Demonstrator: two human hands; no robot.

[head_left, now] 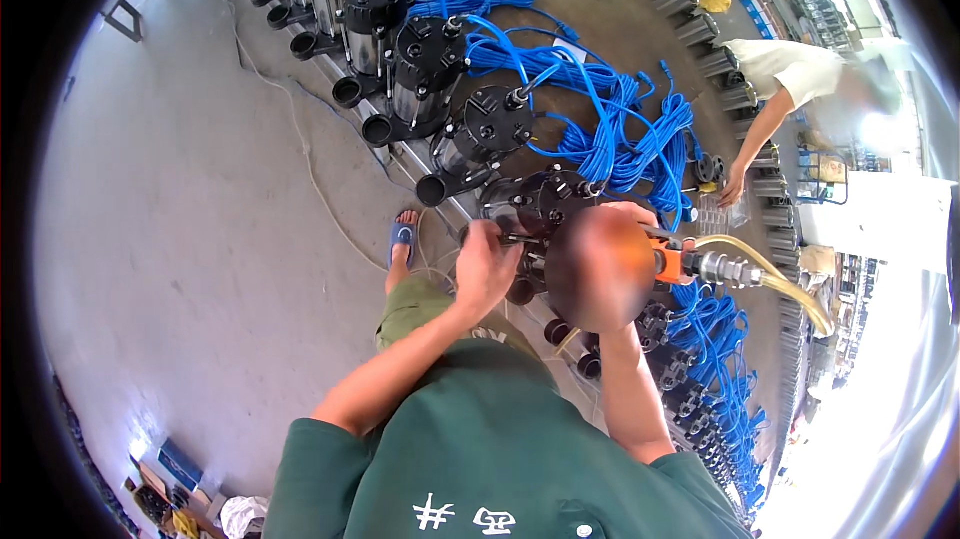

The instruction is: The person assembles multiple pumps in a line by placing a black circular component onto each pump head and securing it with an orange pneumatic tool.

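A black-topped submersible pump (pixel 545 197) with a steel body stands in the row in front of me. Against its near side is my left hand (pixel 485 274), fingers pinched by a thin dark rod-like part; what they hold is too small to make out. My right hand (pixel 615 289), partly hidden by a round blur, is closed around an orange air tool (pixel 672 262) above the pump. From the tool's right end runs a metal coupling (pixel 728 270) with a yellowish air hose (pixel 800 301). The tool's tip is hidden.
More pumps (pixel 425 69) line up on a rail toward the far left and near right. Coiled blue cables (pixel 640 144) lie beyond them. At the right, a person (pixel 800 74) reaches toward a row of steel cylinders (pixel 735 97). A pale cord (pixel 310 164) crosses the grey floor.
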